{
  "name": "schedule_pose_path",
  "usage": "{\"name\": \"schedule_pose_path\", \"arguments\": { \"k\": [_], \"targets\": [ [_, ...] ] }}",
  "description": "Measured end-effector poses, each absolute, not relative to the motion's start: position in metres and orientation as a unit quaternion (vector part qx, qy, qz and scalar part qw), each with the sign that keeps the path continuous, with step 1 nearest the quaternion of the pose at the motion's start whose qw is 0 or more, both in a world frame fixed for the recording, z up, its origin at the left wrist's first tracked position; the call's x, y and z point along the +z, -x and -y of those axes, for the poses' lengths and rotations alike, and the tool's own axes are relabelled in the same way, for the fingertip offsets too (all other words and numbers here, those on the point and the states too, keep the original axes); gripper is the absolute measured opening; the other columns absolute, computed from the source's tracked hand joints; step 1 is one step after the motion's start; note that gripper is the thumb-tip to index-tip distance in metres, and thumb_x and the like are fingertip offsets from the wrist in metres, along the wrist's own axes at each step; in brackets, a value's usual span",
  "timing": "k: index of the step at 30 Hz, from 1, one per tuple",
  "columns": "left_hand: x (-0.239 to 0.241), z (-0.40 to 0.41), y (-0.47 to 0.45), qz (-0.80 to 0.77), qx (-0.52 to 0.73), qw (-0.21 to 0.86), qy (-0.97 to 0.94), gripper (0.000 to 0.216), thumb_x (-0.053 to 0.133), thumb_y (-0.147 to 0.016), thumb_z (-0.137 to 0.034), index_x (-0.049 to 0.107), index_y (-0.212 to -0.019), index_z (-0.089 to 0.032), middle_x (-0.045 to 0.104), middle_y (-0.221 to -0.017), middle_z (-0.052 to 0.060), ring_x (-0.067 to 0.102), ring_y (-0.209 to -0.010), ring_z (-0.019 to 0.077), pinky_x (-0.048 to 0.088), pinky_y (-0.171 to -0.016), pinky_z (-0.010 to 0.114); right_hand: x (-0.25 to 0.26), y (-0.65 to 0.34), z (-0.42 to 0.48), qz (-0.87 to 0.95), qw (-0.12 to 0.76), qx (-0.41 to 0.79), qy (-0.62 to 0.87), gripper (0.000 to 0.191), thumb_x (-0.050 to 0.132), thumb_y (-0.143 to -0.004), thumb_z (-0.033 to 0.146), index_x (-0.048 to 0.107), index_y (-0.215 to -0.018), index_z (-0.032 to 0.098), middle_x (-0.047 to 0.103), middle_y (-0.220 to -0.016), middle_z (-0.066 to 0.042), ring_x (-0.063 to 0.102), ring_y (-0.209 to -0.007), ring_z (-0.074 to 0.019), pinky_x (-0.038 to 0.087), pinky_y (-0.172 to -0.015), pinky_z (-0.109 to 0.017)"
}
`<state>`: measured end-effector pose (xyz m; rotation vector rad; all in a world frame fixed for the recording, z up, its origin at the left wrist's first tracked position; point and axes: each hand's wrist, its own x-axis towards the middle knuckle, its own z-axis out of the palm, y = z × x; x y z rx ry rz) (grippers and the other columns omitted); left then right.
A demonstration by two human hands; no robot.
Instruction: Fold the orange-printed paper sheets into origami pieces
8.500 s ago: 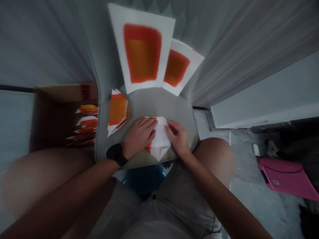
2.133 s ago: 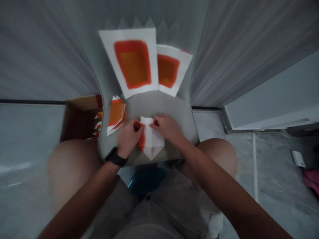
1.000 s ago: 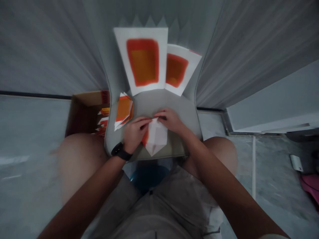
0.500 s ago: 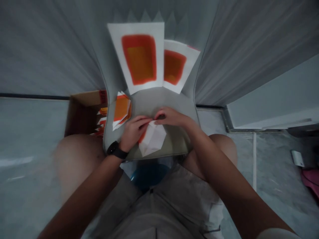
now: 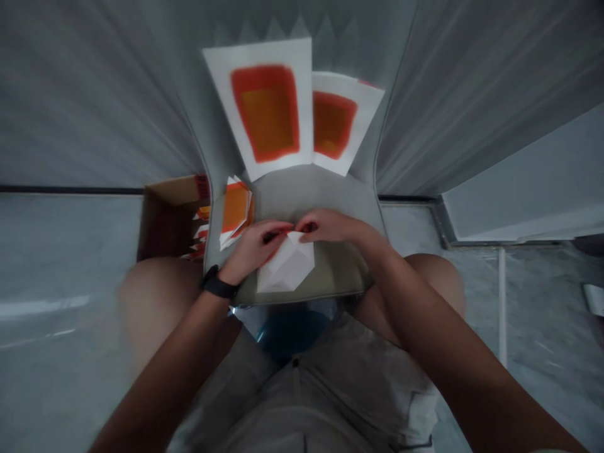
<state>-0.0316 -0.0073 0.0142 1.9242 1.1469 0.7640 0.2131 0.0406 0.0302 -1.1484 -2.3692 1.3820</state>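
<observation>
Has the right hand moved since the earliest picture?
Yes: the right hand moved forward, toward the left hand, judged against the grey seat.

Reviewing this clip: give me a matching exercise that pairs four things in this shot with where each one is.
Things:
1) watch
2) folded white paper
3) large orange-printed sheet
4) cardboard box

Places:
A) Against the chair back
B) On the left wrist
C) Left of the grey seat, holding paper pieces
D) On the seat, at the fingertips of the left hand and right hand

Pairs: 1-B, 2-D, 3-A, 4-C
</observation>
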Motion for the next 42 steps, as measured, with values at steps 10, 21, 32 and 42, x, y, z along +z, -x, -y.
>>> {"name": "schedule_pose_path", "arguments": {
  "k": [10,21,32,42],
  "targets": [
    [0.03,-0.003,0.024,-0.483,0.216,0.437,-0.727,0.045,0.061,-0.097,-0.063,0.079,-0.103,-0.022,0.08,-0.102,0.002,0.07,-0.089,0.019,0.052,-0.076,0.03,0.038,-0.216,-0.039,0.782,0.091,0.489,0.376,0.018,0.07,-0.089,0.028,0.078,-0.102,0.019,0.078,-0.093,0.0,0.066,-0.084,-0.0167,0.046,-0.074,-0.027],
    [0.018,0.007,0.026,-0.52,0.343,0.531,-0.574,0.045,0.077,-0.085,-0.059,0.08,-0.106,-0.02,0.08,-0.107,0.006,0.068,-0.092,0.0202,0.054,-0.082,0.031,0.041,-0.21,-0.028,0.614,0.211,0.619,0.441,0.033,0.07,-0.09,0.052,0.074,-0.098,0.021,0.073,-0.092,-0.003,0.062,-0.082,-0.0158,0.049,-0.067,-0.025],
    [0.026,0.004,0.025,-0.495,0.282,0.554,-0.607,0.044,0.072,-0.089,-0.061,0.08,-0.105,-0.021,0.079,-0.108,0.006,0.067,-0.094,0.0204,0.052,-0.084,0.032,0.034,-0.199,-0.027,0.643,0.239,0.569,0.454,0.034,0.068,-0.087,0.053,0.072,-0.086,0.018,0.068,-0.081,0.0,0.056,-0.074,-0.0141,0.043,-0.065,-0.026],
    [0.024,0.003,0.023,-0.487,0.29,0.567,-0.598,0.038,0.075,-0.087,-0.056,0.077,-0.096,-0.018,0.074,-0.092,0.002,0.06,-0.079,0.0144,0.045,-0.073,0.027,0.032,-0.188,-0.025,0.674,0.235,0.504,0.486,0.038,0.059,-0.092,0.053,0.062,-0.072,0.02,0.057,-0.069,0.002,0.047,-0.067,-0.0127,0.034,-0.061,-0.027]
  ]
}}
